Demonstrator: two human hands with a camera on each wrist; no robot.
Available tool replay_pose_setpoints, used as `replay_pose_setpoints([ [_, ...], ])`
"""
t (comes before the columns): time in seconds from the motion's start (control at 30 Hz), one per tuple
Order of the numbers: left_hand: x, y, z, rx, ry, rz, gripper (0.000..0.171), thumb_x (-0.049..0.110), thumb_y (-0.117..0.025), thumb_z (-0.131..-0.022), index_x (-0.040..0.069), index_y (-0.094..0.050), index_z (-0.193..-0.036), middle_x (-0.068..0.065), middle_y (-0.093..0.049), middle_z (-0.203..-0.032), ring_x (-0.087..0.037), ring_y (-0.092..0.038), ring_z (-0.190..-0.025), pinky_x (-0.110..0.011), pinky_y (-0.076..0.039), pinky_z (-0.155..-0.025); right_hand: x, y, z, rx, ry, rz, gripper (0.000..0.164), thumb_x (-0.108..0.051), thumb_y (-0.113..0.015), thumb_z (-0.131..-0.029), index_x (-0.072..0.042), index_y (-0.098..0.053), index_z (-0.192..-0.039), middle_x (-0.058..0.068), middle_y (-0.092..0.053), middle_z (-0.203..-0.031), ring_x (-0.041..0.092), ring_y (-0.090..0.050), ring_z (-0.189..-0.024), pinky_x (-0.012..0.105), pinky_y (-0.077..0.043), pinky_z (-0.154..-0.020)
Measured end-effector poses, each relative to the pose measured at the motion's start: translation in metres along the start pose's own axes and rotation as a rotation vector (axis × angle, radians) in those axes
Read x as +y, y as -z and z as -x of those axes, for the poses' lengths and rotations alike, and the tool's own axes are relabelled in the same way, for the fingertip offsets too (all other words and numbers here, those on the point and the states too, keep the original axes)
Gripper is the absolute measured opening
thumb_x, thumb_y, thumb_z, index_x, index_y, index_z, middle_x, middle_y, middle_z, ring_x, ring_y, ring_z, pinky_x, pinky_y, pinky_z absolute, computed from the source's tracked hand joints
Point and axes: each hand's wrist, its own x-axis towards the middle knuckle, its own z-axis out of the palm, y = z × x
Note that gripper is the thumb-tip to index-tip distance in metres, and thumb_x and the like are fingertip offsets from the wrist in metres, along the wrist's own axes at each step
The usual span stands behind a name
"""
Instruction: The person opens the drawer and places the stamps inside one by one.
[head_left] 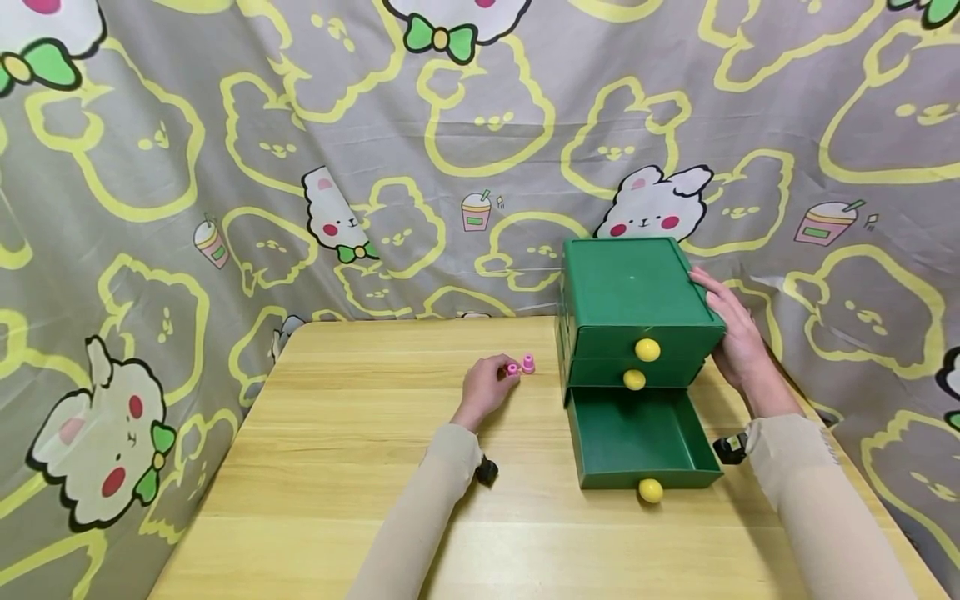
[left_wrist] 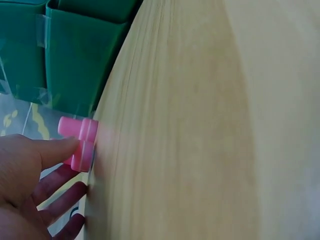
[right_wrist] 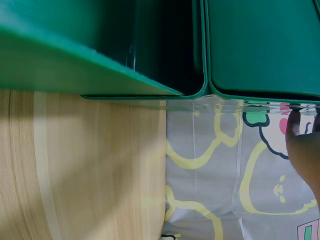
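Observation:
Thumb and index finger of my left hand [head_left: 486, 385] pinch a small pink stepped cylinder [left_wrist: 85, 156], which is at the tabletop. A second, similar pink cylinder [head_left: 528, 363] stands upright right beside it. To their right is a green drawer cabinet [head_left: 626, 283] with yellow round knobs. My right hand [head_left: 738, 337] rests along the cabinet's right side, its fingers straight and fingertips at the upper edge. The bottom drawer [head_left: 645, 480] is pulled out and its inside looks bare; the two drawers above are closed.
The wooden table [head_left: 337, 450] extends left and in front of the cabinet. A grey patterned cloth [head_left: 390, 125] hangs behind the table and along its sides. Strips of clear tape [left_wrist: 42, 31] show on the cabinet's side.

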Motion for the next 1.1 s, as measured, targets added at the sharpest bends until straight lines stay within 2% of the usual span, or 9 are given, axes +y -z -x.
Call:
replay_pose_setpoints([
  [0.2,0.000,0.002,0.003,0.002,0.002,0.081,0.019,0.015,-0.075,-0.096,0.013,-0.076,-0.114,-0.004,-0.074,-0.105,-0.020,-0.067,-0.097,-0.040,-0.054,-0.093,0.001,0.000,0.000,-0.008,0.000,0.015,0.049,-0.025,-0.038,-0.114,-0.014,-0.038,-0.161,-0.008,-0.017,-0.173,0.013,-0.005,-0.160,0.020,-0.022,-0.122],
  [0.43,0.010,0.004,0.009,0.028,-0.032,0.128,0.022,0.012,-0.074,-0.096,0.010,-0.075,-0.118,-0.007,-0.074,-0.111,-0.021,-0.069,-0.101,-0.036,-0.057,-0.093,0.001,0.000,0.000,-0.005,0.003,0.008,0.049,-0.025,-0.038,-0.114,-0.014,-0.038,-0.161,-0.007,-0.018,-0.172,0.013,-0.006,-0.160,0.020,-0.022,-0.123],
  [0.63,0.023,0.008,0.016,0.024,-0.089,0.162,0.024,0.014,-0.072,-0.098,0.007,-0.074,-0.121,-0.010,-0.073,-0.113,-0.022,-0.070,-0.100,-0.031,-0.059,-0.088,0.001,0.000,0.000,-0.001,0.002,0.001,0.048,-0.024,-0.038,-0.114,-0.014,-0.038,-0.161,-0.008,-0.019,-0.172,0.013,-0.007,-0.160,0.021,-0.022,-0.123],
  [0.87,0.037,0.010,0.026,0.010,-0.151,0.226,0.026,0.015,-0.071,-0.098,0.006,-0.074,-0.122,-0.009,-0.073,-0.115,-0.021,-0.071,-0.100,-0.026,-0.059,-0.088,0.002,-0.001,0.000,0.016,-0.010,0.001,0.048,-0.024,-0.038,-0.114,-0.015,-0.040,-0.161,-0.009,-0.020,-0.172,0.013,-0.007,-0.160,0.023,-0.020,-0.124],
  [1.1,0.052,0.010,0.036,0.011,-0.206,0.243,0.020,0.017,-0.071,-0.099,0.011,-0.075,-0.118,-0.005,-0.072,-0.108,-0.016,-0.068,-0.096,-0.023,-0.058,-0.085,0.000,-0.001,-0.002,0.007,0.000,-0.008,0.049,-0.024,-0.038,-0.114,-0.014,-0.038,-0.161,-0.009,-0.020,-0.172,0.013,-0.008,-0.160,0.021,-0.023,-0.123],
])
